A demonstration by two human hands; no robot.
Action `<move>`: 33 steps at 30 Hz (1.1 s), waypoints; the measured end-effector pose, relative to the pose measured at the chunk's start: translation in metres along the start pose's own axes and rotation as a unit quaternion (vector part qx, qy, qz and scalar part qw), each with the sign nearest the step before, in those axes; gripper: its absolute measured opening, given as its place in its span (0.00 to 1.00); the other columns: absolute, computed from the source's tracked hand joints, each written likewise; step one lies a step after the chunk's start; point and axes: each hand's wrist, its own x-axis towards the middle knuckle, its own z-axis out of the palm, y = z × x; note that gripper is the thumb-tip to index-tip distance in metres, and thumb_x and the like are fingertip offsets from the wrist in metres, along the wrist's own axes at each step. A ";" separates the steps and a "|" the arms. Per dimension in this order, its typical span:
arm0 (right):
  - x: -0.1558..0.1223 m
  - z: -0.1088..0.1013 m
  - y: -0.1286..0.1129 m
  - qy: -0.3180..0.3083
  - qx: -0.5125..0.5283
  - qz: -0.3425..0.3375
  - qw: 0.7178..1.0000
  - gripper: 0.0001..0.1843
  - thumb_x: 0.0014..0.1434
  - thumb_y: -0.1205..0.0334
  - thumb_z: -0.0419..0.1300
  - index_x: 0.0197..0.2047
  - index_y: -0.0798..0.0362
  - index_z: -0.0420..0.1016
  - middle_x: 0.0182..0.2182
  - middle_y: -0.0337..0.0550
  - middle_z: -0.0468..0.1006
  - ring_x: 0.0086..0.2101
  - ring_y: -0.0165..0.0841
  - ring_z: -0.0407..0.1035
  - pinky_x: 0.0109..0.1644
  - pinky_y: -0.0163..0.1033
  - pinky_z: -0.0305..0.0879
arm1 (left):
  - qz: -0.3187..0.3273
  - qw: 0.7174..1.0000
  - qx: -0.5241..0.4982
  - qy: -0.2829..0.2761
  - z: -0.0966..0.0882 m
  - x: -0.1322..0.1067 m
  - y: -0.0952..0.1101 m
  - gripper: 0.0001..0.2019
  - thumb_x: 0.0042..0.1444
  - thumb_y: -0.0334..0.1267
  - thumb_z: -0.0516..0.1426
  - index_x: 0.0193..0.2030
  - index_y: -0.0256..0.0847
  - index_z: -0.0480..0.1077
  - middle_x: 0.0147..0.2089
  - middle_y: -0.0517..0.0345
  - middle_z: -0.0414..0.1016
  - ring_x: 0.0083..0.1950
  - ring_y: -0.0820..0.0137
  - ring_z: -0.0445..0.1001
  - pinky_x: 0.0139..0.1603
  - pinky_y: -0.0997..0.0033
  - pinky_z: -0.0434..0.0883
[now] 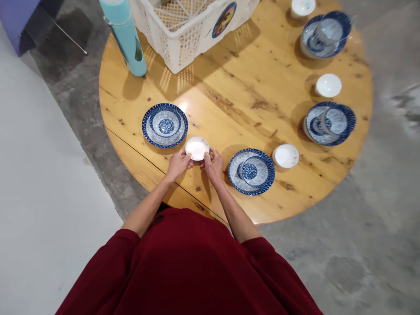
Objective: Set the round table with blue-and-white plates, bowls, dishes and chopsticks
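A small white bowl (197, 148) is gripped between both hands near the front edge of the round table. My left hand (179, 164) pinches its left rim, thumb on top. On the right rim, my right hand (212, 164) holds it the same way. Just behind and left of the bowl lies a blue-patterned plate (147, 139) with a matching bowl (166, 123) on it. To the right of my right hand is another blue-patterned plate (233, 179), and a patterned bowl (259, 171) rests on that one. Whether the white bowl touches the table I cannot tell.
A white plastic basket (193, 43) and a turquoise bottle (126, 39) stand at the back left of the wooden table (226, 118). Along the right side are more patterned dishes (331, 124) (326, 35) and white bowls (286, 156) (328, 85) (303, 7).
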 end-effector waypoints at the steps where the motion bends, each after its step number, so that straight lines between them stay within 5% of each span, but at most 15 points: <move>1: 0.000 0.000 0.000 -0.002 0.001 -0.001 1.000 0.27 0.62 0.52 0.51 0.59 0.59 0.73 0.22 0.38 0.76 0.20 0.36 0.71 0.32 0.39 0.70 | 0.000 1.000 0.001 0.000 0.000 0.000 0.000 0.08 0.62 0.38 0.59 0.36 0.36 0.69 0.31 0.52 0.82 0.29 0.71 0.81 0.31 0.77 0.77; 22: -0.007 -0.003 -0.003 -0.013 0.057 0.005 0.998 0.29 0.63 0.44 0.52 0.55 0.58 0.73 0.23 0.38 0.75 0.20 0.34 0.70 0.25 0.37 0.69 | 0.025 0.999 0.021 0.030 0.004 -0.003 -0.011 0.10 0.62 0.43 0.61 0.35 0.39 0.67 0.29 0.56 0.81 0.28 0.71 0.80 0.31 0.76 0.75; 33: -0.038 -0.008 0.002 -0.021 0.131 0.009 0.991 0.28 0.59 0.40 0.55 0.48 0.56 0.70 0.24 0.37 0.74 0.21 0.32 0.69 0.23 0.36 0.67 | 0.054 0.997 0.002 0.060 -0.006 -0.046 -0.026 0.11 0.64 0.45 0.57 0.36 0.40 0.65 0.31 0.53 0.81 0.30 0.71 0.80 0.35 0.71 0.77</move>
